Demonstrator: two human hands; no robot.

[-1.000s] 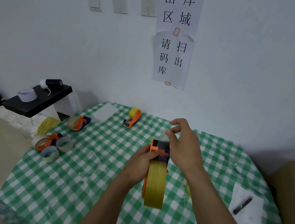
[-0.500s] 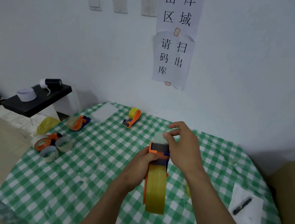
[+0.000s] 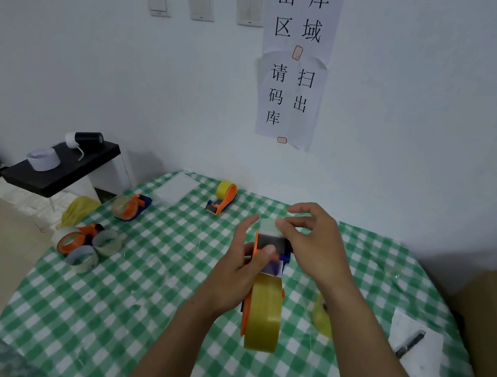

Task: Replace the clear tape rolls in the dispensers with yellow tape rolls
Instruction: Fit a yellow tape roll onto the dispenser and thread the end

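We've got left hand (image 3: 238,272) gripping orange dispenser (image 3: 265,257) w/ yellow tape roll (image 3: 264,316), held above checked counter (image 3: 129,300). Right hand (image 3: 314,239) pinches tape end (image 3: 268,226) at top. Wall sign (image 3: 295,54) reads 出库区域 / 请扫码出库. No brand legible.

A dispenser (image 3: 268,257) was held above the middle of the table (image 3: 120,315), the left hand (image 3: 239,272) on its left side, the right hand (image 3: 313,242) at its far end. Another dispenser (image 3: 222,198) sat behind them near the wall. Two more (image 3: 129,206) (image 3: 75,240) lay toward the left edge, loose rolls (image 3: 82,257) just beside the nearer one. A pen (image 3: 408,343) rested on paper (image 3: 420,355) at the right. A shelf (image 3: 59,170) stood off the table's left.
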